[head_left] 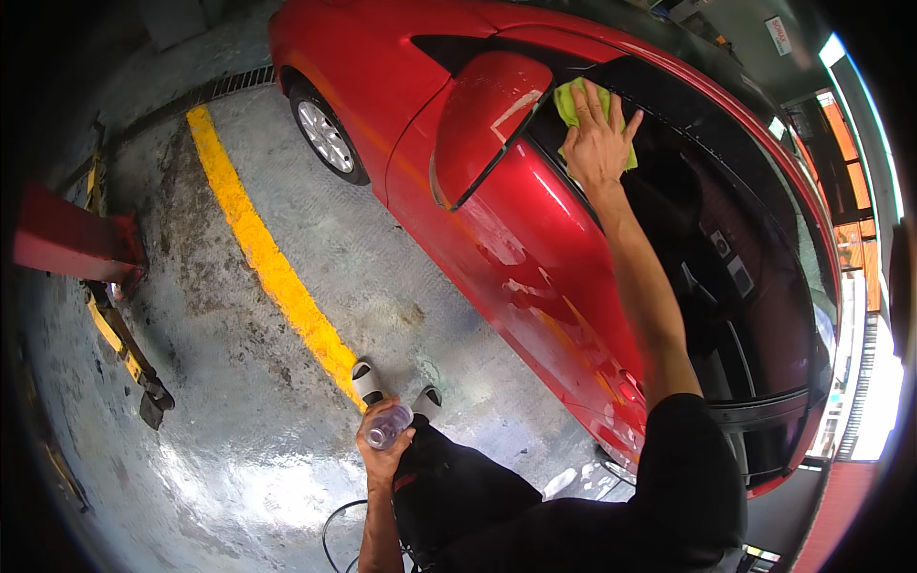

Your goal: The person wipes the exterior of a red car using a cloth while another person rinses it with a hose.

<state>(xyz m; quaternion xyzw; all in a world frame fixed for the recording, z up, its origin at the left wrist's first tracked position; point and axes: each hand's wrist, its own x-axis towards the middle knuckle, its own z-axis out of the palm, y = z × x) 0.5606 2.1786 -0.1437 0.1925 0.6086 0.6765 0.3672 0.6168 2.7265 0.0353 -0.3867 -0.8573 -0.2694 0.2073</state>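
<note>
My right hand (598, 147) lies with spread fingers on a yellow-green cloth (571, 106), pressed against the dark front side window (663, 161) of a red car (423, 129). The cloth shows above the fingertips and at both sides of the palm, just behind the red side mirror (487, 114). Low in front of my body, my left hand (383, 444) is closed around a clear plastic bottle (389, 427), whose round end faces up at me. That hand is away from the car, above my shoes.
A yellow line (265, 247) runs along the grey concrete floor (344, 236). At the left stands a red post (79, 236) with a black-and-yellow arm (118, 333) low beside it. A black hose (326, 533) loops near my left forearm. A drain grate (243, 80) lies beyond the front wheel (326, 129).
</note>
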